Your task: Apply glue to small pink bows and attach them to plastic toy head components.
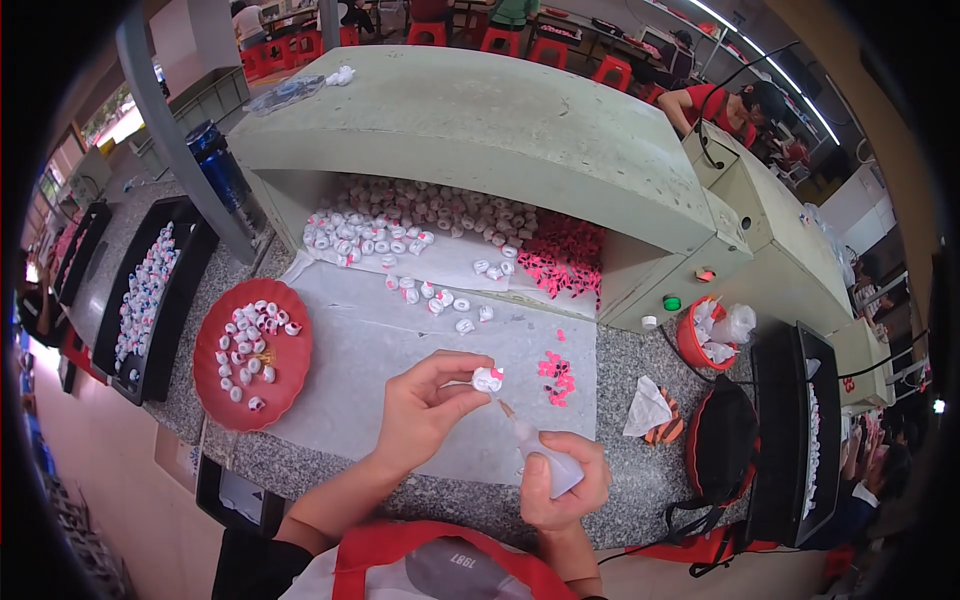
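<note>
My left hand [425,408] pinches a small white figure piece [487,379] with a pink patch between thumb and fingertips, above the white paper sheet [350,340]. Wrapped in my right hand [568,482] is a translucent squeeze bottle [553,466], its thin nozzle tip pointing up at the underside of the white piece. Tip and piece are very close; whether they touch I cannot tell. Right of the piece lies a scatter of small pink parts [556,378]. A red scalloped plate [215,385] with several white pieces and some yellowish bits sits to the left.
A pale green metal hood [480,130] spans the back, with heaps of white pieces [420,208] and pink parts [565,255] beneath. At right are a red cup [690,345], a crumpled tissue [648,408] and a black pouch [724,435]. Black trays [180,260] of pieces flank both sides.
</note>
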`<state>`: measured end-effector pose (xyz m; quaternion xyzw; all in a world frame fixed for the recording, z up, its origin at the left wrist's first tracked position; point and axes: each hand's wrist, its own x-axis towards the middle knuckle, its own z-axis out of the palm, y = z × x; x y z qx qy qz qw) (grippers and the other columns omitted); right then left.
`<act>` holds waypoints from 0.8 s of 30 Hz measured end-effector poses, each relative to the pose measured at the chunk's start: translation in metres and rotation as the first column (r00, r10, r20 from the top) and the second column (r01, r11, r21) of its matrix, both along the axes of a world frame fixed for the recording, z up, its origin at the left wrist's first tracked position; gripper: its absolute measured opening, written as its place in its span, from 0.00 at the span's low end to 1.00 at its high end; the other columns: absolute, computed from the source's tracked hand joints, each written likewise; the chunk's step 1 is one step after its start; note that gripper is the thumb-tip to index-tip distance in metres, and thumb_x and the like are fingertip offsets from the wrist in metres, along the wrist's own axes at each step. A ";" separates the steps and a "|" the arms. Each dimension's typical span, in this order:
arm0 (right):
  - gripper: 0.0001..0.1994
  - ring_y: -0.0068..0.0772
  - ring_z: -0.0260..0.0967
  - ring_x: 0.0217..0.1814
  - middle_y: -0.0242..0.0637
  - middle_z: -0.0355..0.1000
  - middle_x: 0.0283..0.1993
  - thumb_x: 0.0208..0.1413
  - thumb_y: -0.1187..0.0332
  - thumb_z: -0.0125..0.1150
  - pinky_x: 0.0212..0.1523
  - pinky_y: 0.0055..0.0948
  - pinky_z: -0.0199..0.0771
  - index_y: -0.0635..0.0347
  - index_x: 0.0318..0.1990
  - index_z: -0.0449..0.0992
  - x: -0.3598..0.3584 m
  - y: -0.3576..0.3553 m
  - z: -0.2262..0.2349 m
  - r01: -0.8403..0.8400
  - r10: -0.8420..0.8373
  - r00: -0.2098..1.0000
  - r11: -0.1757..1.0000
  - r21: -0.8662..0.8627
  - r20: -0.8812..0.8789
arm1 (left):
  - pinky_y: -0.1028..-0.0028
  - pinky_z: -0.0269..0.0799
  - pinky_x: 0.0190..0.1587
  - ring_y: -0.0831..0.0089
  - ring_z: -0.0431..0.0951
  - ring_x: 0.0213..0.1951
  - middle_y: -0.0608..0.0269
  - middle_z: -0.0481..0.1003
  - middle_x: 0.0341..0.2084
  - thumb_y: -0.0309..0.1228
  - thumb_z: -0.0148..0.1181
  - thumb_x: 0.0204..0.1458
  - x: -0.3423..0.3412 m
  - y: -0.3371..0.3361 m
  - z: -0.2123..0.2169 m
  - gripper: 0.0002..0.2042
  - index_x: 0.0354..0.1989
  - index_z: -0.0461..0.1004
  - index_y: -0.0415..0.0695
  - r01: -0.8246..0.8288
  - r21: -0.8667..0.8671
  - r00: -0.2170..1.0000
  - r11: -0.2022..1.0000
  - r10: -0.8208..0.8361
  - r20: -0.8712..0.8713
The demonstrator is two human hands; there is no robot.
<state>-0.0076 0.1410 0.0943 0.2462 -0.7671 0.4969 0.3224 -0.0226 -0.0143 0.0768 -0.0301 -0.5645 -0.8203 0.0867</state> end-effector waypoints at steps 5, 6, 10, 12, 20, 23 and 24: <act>0.09 0.32 0.68 0.24 0.38 0.71 0.26 0.39 0.69 0.58 0.27 0.25 0.67 0.63 0.29 0.71 0.005 -0.001 -0.001 0.077 -0.074 0.994 0.997 -0.030 0.077 | 0.77 0.69 0.44 0.72 0.72 0.41 0.55 0.71 0.39 0.14 0.54 0.42 -0.002 -0.006 0.000 0.16 0.42 0.66 0.33 0.091 0.100 0.990 0.991 -0.101 0.103; 0.09 0.32 0.68 0.24 0.38 0.71 0.26 0.39 0.69 0.58 0.27 0.25 0.67 0.63 0.29 0.71 0.005 -0.001 -0.001 0.072 -0.069 0.994 0.997 -0.034 0.080 | 0.77 0.69 0.44 0.72 0.72 0.41 0.54 0.71 0.39 0.14 0.54 0.43 -0.002 -0.006 0.000 0.15 0.42 0.67 0.33 0.097 0.109 0.989 0.989 -0.108 0.101; 0.09 0.32 0.68 0.24 0.38 0.71 0.26 0.38 0.69 0.58 0.26 0.25 0.67 0.63 0.29 0.71 0.005 -0.001 -0.001 0.053 -0.050 0.995 0.998 -0.033 0.089 | 0.75 0.69 0.44 0.71 0.72 0.42 0.54 0.71 0.39 0.12 0.54 0.40 -0.001 -0.006 0.003 0.17 0.42 0.67 0.34 0.105 0.118 0.987 0.987 -0.118 0.111; 0.09 0.32 0.68 0.24 0.38 0.71 0.26 0.38 0.70 0.58 0.26 0.25 0.67 0.63 0.29 0.71 0.004 -0.002 0.000 0.052 -0.050 0.996 0.998 -0.032 0.079 | 0.77 0.69 0.45 0.72 0.72 0.42 0.55 0.71 0.39 0.14 0.54 0.42 0.000 -0.006 0.003 0.15 0.42 0.67 0.33 0.116 0.133 0.988 0.984 -0.128 0.087; 0.11 0.33 0.70 0.20 0.40 0.71 0.25 0.36 0.75 0.58 0.22 0.24 0.70 0.67 0.31 0.70 0.000 0.005 -0.001 0.029 -0.029 1.000 1.000 -0.004 -0.003 | 0.77 0.69 0.44 0.72 0.72 0.42 0.55 0.71 0.39 0.14 0.54 0.42 0.000 -0.007 -0.001 0.15 0.42 0.67 0.33 0.092 0.121 0.991 0.988 -0.103 0.087; 0.11 0.33 0.70 0.20 0.39 0.71 0.25 0.36 0.75 0.58 0.22 0.24 0.70 0.67 0.31 0.70 0.002 0.005 0.003 0.023 -0.023 0.999 1.000 -0.007 0.026 | 0.77 0.69 0.45 0.72 0.72 0.42 0.55 0.71 0.40 0.14 0.54 0.42 0.000 -0.006 0.000 0.15 0.42 0.67 0.33 0.086 0.119 0.992 0.989 -0.097 0.086; 0.10 0.33 0.70 0.20 0.39 0.71 0.25 0.36 0.75 0.58 0.22 0.24 0.70 0.67 0.31 0.70 0.003 0.006 0.004 0.016 -0.016 0.999 1.000 0.008 0.037 | 0.77 0.69 0.45 0.72 0.72 0.42 0.55 0.71 0.40 0.13 0.54 0.42 0.000 -0.006 0.000 0.15 0.42 0.67 0.33 0.085 0.119 0.992 0.989 -0.096 0.085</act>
